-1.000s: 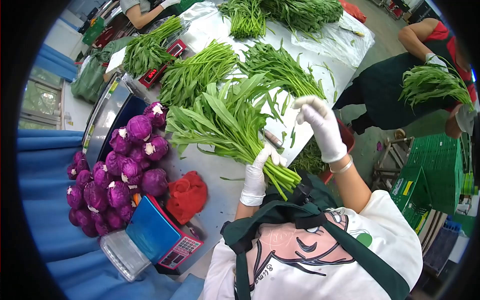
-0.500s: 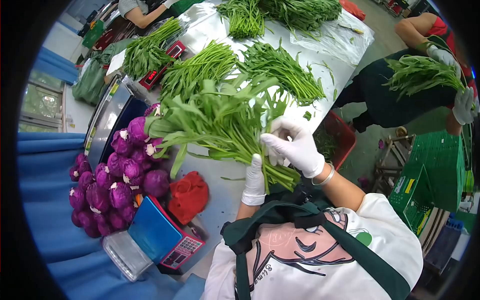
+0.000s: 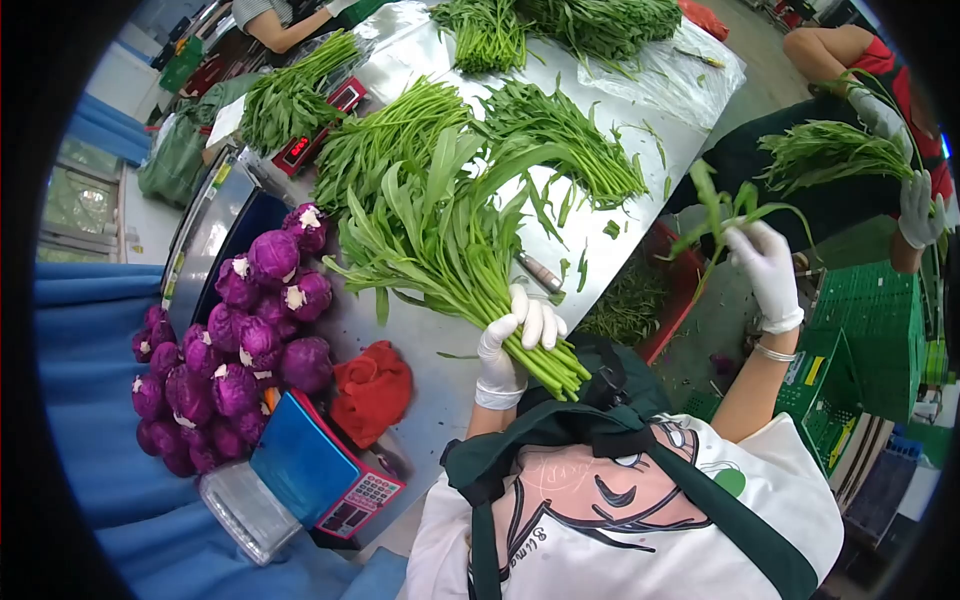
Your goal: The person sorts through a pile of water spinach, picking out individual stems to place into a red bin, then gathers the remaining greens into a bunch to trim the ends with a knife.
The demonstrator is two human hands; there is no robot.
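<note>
A leafy green bunch (image 3: 440,235) is held by its stems in my white-gloved left hand (image 3: 515,340), whose fingers wrap round them over the table's near edge. Out to the right, above a red crate, my gloved right hand (image 3: 765,270) pinches a loose green sprig (image 3: 712,225). A knife handle (image 3: 540,272) lies on the metal table (image 3: 430,350) just behind the held bunch. More bundles of greens (image 3: 565,140) rest farther back on the table.
Purple cabbages (image 3: 235,370) are piled at the left, beside a blue-topped scale (image 3: 305,465) and a red cloth (image 3: 372,392). The red crate (image 3: 680,300) holds leaves. At the right, a co-worker's gloved hands (image 3: 915,210) hold greens; green crates (image 3: 870,330) stand below. Another person's arm (image 3: 290,32) shows at the top left.
My right hand has moved away from the bunch to the right, carrying a sprig. My left hand now grips the stems alone, and the knife handle has come into sight.
</note>
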